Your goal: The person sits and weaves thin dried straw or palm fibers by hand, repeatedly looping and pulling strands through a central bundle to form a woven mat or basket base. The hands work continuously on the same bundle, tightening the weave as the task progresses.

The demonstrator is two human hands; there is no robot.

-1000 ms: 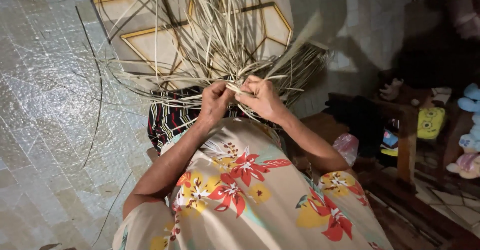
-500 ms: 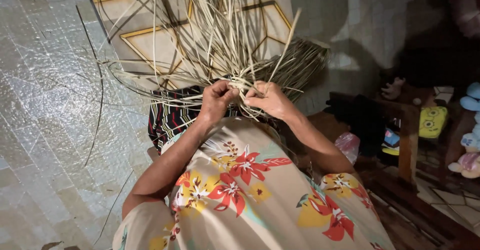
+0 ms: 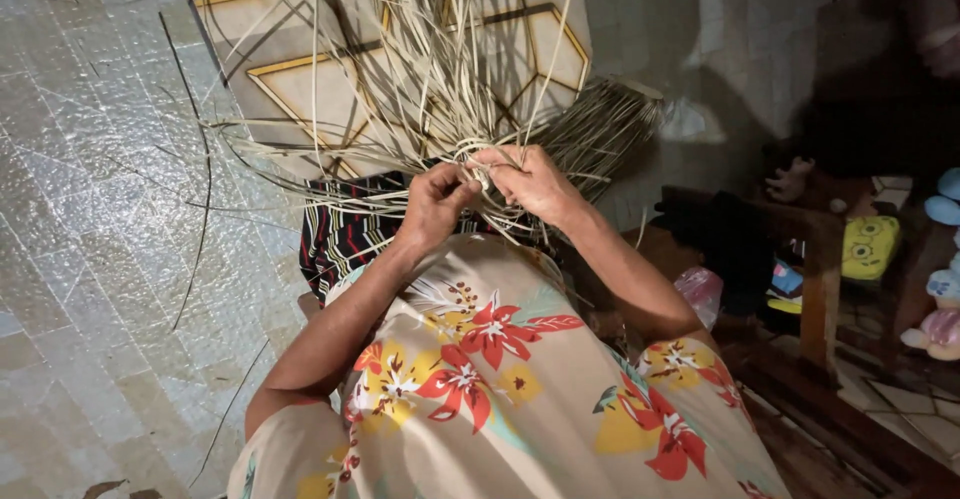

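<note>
Both hands meet at the middle of the scene, over the lap. The left hand and right hand each pinch the pale straw strands, which fan out far over the patterned mat.

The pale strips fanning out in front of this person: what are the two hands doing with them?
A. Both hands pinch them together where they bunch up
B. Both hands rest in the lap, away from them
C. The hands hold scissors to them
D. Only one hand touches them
A: the left hand and right hand meet at the gathered end of the pale strips, fingers closed on them.
</note>
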